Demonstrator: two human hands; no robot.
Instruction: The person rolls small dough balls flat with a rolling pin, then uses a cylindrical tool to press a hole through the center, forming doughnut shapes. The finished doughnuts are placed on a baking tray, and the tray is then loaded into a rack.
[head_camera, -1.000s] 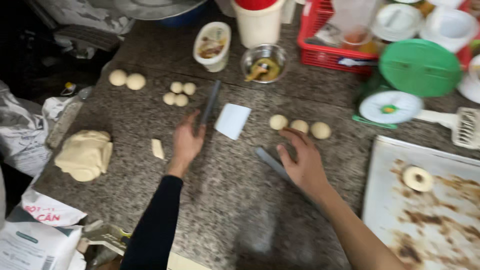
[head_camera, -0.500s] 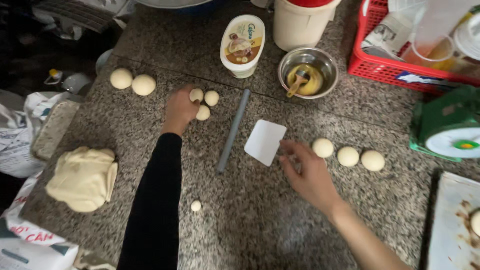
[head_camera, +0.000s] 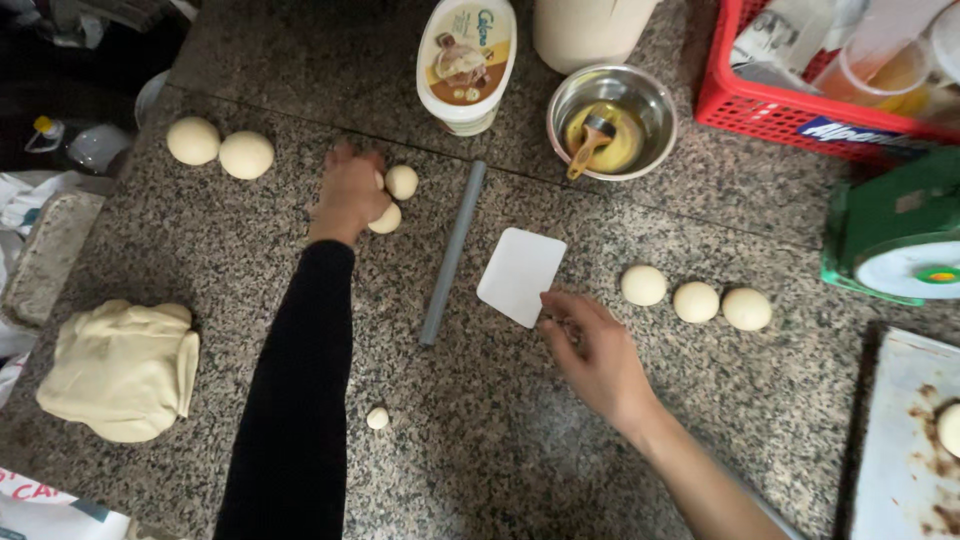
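Small dough balls (head_camera: 392, 200) at far side of counter (head_camera: 500, 440), my left hand (head_camera: 350, 193) cupped over them, fingers curled around one. Right hand (head_camera: 598, 355) fingertips loosely spread, touching corner of white scraper (head_camera: 520, 275). Grey rolling pin (head_camera: 453, 250) between hands, handy. Big dough lump (head_camera: 120, 368) parked left.

at twelve o'clock an oval white tub (head_camera: 466, 62) with yellow-brown label; at seven o'clock a white bag (head_camera: 50, 508) printed in red.

Even overhead light on the speckled desk (head_camera: 480, 450), soft shadows under both arms, dim left edge, sharp focus, glare in the steel bowl (head_camera: 612, 120)
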